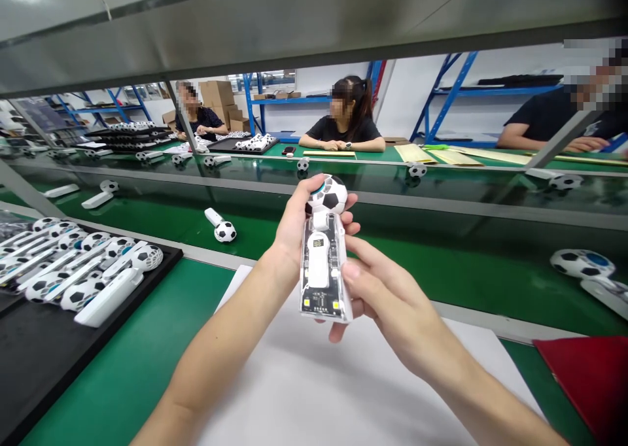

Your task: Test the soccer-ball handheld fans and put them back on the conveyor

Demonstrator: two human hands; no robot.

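Note:
Both hands hold up one handheld fan over a white sheet (294,380). Its round head (328,196) is patterned like a black-and-white football. Below the head is a clear case (318,295) with a circuit board inside, a white strip with a small display, and two yellow spots near the bottom. My left hand (297,217) grips the ball head and upper left side, thumb on the ball. My right hand (377,282) closes on the case's right side, thumb near its front edge, with fingertips partly hidden behind it.
A black tray (161,263) of several similar fans stands at left. Single fans, one (225,231) ahead of me, lie on the green conveyor belt (441,256). Red cloth (589,380) lies at right. Three people sit opposite. A metal shelf (294,21) hangs overhead.

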